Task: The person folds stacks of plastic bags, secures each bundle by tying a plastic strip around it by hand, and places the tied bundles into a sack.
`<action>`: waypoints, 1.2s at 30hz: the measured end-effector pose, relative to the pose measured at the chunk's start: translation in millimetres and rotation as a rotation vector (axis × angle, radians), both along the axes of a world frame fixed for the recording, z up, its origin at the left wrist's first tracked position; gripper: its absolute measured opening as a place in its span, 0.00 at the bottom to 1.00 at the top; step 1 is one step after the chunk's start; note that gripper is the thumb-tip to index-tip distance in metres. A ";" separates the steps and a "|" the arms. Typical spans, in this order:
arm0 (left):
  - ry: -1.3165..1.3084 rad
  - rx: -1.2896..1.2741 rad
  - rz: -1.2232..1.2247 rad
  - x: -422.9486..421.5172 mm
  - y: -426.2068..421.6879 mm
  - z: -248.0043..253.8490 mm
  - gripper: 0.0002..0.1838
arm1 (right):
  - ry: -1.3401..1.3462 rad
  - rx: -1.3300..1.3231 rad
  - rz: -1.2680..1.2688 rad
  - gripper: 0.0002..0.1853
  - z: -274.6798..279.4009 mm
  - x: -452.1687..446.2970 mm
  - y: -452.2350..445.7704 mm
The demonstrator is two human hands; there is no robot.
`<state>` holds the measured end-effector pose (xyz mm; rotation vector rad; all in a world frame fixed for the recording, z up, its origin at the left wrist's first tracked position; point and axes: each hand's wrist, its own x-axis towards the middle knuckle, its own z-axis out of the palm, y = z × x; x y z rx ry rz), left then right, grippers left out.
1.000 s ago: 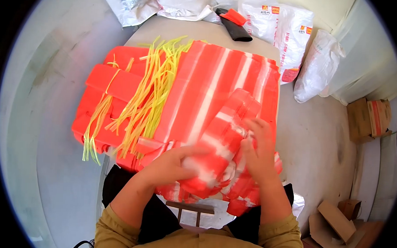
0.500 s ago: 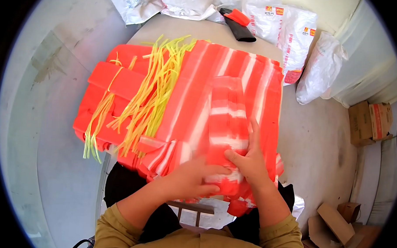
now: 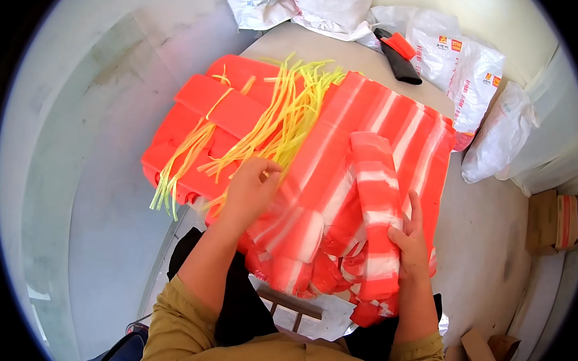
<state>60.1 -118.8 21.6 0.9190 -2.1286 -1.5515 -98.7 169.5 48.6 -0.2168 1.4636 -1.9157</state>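
A long folded bundle of red-and-white striped plastic (image 3: 380,212) lies slantwise over a stack of flat striped plastic sheets (image 3: 424,144). My right hand (image 3: 412,245) grips its right edge, thumb on top and fingers along the side. To the left, my left hand (image 3: 254,189) is raised at the stack's left side, by the yellow plastic strips (image 3: 298,111). Its fingers are curled into a pinch, and what they hold, if anything, cannot be made out. Crumpled striped folds (image 3: 293,244), partly blurred, spread below it toward my lap.
Left of the strips sits a plain red folded pile (image 3: 231,108) tied with yellow strip. A black-and-red roll (image 3: 398,57) lies at the table's (image 3: 312,51) far side. White sacks (image 3: 333,10) stand behind it. Cardboard boxes (image 3: 545,221) are on the right.
My left hand has left the bundle and moved up and left toward the yellow strips. My right hand still holds the bundle. The whole view has shifted, with things now further right.
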 end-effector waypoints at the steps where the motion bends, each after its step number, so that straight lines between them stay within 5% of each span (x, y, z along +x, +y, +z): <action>1: -0.043 -0.283 -0.017 1.9 -9.3 -9.4 0.10 | -0.008 -0.001 0.011 0.55 -1.9 -2.2 2.6; 3: -0.134 -0.604 -0.087 2.2 -22.6 -21.0 0.13 | -0.022 -0.004 0.010 0.55 -1.6 -4.0 3.2; 12: -0.264 -0.650 -0.145 -8.1 -24.4 -28.7 0.16 | -0.067 -0.064 0.033 0.53 -9.0 -9.3 8.5; 18: -0.104 -0.437 0.054 -2.5 -34.9 -35.2 0.16 | -0.057 -0.033 0.039 0.51 -11.0 -15.8 13.1; 24: -0.295 -0.269 -0.026 -4.4 -33.3 -15.6 0.18 | -0.057 -0.032 0.031 0.50 -7.9 -14.4 9.7; 30: -0.118 -0.732 -0.054 -16.5 -30.5 -45.2 0.20 | -0.045 -0.032 0.032 0.51 -10.9 -14.8 11.7; 36: -0.346 -0.699 -0.074 -28.6 -19.6 -19.3 0.23 | -0.017 -0.034 0.073 0.52 -10.0 -17.1 15.1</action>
